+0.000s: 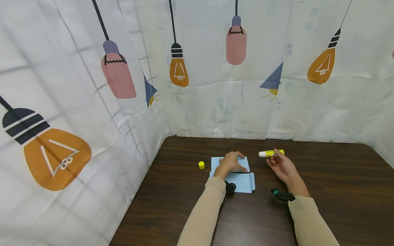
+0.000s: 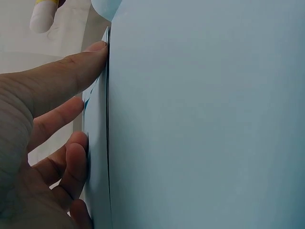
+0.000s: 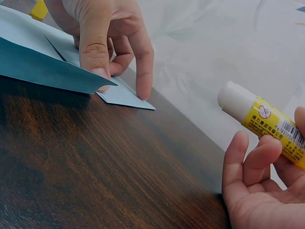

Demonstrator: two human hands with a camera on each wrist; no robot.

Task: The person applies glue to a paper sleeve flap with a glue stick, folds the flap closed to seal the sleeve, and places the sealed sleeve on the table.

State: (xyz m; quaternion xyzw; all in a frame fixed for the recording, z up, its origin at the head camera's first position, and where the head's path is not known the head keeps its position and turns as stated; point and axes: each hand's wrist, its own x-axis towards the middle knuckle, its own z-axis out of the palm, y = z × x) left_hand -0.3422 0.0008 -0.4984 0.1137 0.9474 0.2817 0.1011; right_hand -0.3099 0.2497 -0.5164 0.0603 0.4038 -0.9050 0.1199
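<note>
A folded sheet of light blue paper [image 1: 241, 183] lies on the table, with a narrow flap standing up along its right side. My left hand [image 1: 230, 164] rests on the far panel of the paper, fingers spread. In the right wrist view, its thumb [image 3: 95, 59] and forefinger press near the paper's edge. My right hand [image 1: 286, 171] holds a yellow glue stick [image 1: 267, 153] to the right of the paper, above the table. The stick's white end [image 3: 234, 101] points left, toward the paper. Much of the far panel is hidden under the left hand.
A small yellow cap [image 1: 201, 165] stands on the dark wooden table [image 1: 338, 184], left of the paper. White curtains [image 1: 209, 109] printed with lamps hang along the table's far and left sides. Dark bands circle both wrists.
</note>
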